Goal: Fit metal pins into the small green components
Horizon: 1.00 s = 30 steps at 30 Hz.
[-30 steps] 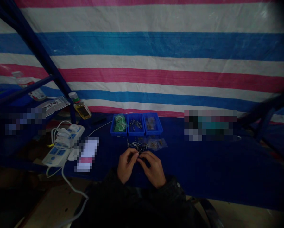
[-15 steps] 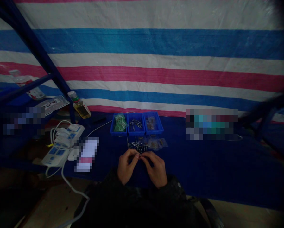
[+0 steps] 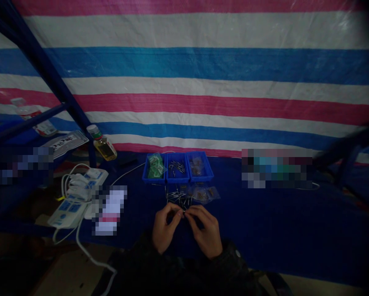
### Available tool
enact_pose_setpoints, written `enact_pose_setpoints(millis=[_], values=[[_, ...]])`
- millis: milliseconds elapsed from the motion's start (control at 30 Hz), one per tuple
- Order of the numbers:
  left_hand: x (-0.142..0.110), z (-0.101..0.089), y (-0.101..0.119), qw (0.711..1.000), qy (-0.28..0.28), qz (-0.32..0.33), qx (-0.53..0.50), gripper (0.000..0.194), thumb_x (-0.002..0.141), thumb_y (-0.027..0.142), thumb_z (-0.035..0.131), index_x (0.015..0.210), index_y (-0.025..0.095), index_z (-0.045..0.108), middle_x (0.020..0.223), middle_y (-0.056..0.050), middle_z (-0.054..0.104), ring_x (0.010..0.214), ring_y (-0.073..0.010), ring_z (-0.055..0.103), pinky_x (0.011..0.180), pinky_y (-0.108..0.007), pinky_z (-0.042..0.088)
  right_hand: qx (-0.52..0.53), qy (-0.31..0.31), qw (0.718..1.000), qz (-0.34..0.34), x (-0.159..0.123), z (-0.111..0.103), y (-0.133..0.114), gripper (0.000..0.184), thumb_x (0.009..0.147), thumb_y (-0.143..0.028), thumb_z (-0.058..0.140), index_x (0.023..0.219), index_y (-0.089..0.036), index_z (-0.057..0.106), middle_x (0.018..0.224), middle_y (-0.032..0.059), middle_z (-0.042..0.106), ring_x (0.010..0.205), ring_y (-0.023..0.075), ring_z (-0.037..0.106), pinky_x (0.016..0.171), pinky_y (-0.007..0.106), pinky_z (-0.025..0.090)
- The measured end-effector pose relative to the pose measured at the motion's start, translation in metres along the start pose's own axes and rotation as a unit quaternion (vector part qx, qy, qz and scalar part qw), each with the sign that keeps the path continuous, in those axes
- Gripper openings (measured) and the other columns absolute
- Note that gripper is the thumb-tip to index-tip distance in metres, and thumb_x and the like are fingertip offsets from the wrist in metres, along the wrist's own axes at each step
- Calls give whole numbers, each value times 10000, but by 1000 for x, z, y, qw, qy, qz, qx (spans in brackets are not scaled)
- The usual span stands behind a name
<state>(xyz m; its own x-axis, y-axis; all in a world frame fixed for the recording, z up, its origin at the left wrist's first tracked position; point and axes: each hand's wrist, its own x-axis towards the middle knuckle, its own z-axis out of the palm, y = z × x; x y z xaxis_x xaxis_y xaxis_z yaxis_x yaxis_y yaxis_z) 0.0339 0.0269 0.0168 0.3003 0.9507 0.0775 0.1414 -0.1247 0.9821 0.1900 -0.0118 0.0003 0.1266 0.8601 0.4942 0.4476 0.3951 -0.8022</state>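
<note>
My left hand [image 3: 165, 227] and my right hand [image 3: 206, 230] meet fingertip to fingertip over the dark blue table [image 3: 279, 222], both pinched on a tiny part that I cannot make out. Just beyond the fingers lies a loose pile of small metal pins [image 3: 176, 196]. Clear plastic bags with small parts [image 3: 204, 193] lie to the right of the pile. Behind them three small blue bins stand side by side: the left bin [image 3: 154, 167] holds green pieces, the middle bin [image 3: 177, 167] holds pins, the right bin [image 3: 199, 166] holds brownish parts.
A white power strip [image 3: 75, 196] with plugs and a trailing cord sits at the left. A bottle of yellow liquid [image 3: 103, 142] stands by a blue frame post [image 3: 63, 92]. A striped tarp [image 3: 203, 74] hangs behind the table.
The hands stay pinched together near the pin pile, with only small finger shifts. The view has tipped slightly, so everything sits a little lower in the picture.
</note>
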Motion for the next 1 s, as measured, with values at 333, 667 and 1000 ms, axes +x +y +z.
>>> enact_pose_setpoints(millis=[333, 667, 1000], values=[[-1, -2, 2, 999, -31, -7, 24, 259, 963, 365, 591, 789, 187, 664, 745, -15, 665, 726, -175, 619, 703, -271, 456, -16, 6, 1000, -10, -1, -1, 2, 144, 984, -202, 585, 986, -224, 728, 969, 74, 716, 890, 207, 713, 794, 337, 603], [-2, -1, 9, 999, -27, 7, 46, 265, 967, 369, 582, 784, 198, 668, 749, -19, 679, 729, -184, 628, 712, -272, 459, -15, -2, 1000, 7, 1, -1, -2, 174, 992, -197, 539, 945, -223, 704, 909, 64, 710, 839, 204, 704, 756, 321, 588], [-2, 0, 6, 998, -22, 17, 48, 265, 967, 344, 587, 765, 192, 664, 733, -14, 668, 722, -180, 625, 718, -273, 452, -14, -15, 1000, 15, 1, -2, -1, 180, 1002, -208, 519, 918, -220, 678, 842, 45, 697, 766, 190, 686, 707, 304, 556]])
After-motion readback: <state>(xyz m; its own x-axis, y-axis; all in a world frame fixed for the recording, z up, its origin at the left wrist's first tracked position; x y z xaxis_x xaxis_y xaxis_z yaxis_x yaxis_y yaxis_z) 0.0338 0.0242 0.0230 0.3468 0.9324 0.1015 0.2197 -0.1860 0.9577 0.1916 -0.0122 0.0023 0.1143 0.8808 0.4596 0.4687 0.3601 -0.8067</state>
